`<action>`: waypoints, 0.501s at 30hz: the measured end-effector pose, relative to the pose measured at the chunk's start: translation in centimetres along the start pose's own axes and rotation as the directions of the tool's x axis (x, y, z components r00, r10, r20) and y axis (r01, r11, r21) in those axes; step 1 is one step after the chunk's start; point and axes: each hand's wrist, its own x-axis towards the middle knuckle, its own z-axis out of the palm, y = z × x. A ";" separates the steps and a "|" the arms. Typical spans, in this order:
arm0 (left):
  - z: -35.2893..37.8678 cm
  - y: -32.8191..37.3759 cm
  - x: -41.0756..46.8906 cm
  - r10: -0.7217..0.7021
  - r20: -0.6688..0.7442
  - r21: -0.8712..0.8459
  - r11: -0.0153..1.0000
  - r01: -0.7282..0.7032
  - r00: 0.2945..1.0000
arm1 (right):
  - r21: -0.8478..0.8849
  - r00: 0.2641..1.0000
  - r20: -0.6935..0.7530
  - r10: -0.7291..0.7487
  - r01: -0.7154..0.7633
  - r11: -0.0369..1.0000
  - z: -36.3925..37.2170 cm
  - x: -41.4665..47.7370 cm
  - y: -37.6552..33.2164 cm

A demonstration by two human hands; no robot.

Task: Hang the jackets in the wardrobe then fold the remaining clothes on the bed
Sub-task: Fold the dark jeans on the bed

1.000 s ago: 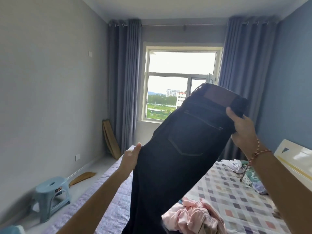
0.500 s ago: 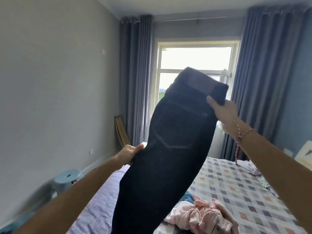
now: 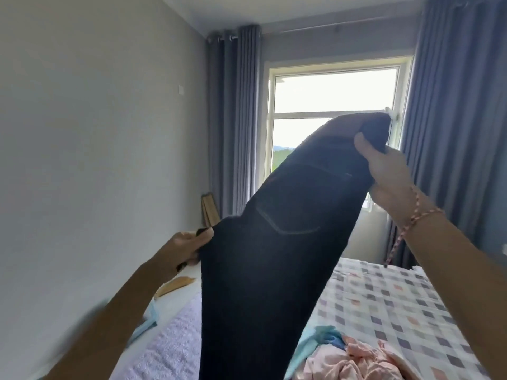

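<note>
A pair of dark jeans hangs in the air in front of me, folded lengthwise, back pocket facing me. My right hand grips the waistband at the upper right. Lower on the left, my left hand pinches the edge of the jeans near the crotch. The legs drop out of view at the bottom. Under them lies the bed with a checked cover, and a crumpled pink garment with a teal one beside it.
A grey wall runs along the left. The window with blue-grey curtains is straight ahead. A lilac blanket covers the bed's left side. Wooden pieces lean in the far corner; a light blue stool stands by the bed.
Both hands have lifted the jeans and stretched them wider, the right hand going up and right. My view has swung left and upward, so the bed sits lower in frame.
</note>
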 end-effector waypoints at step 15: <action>-2.8 -0.1 12.2 -0.069 -0.356 -0.158 0.987 0.013 0.932 | 0.381 0.977 0.156 0.148 -0.198 0.903 7.2 8.7 6.0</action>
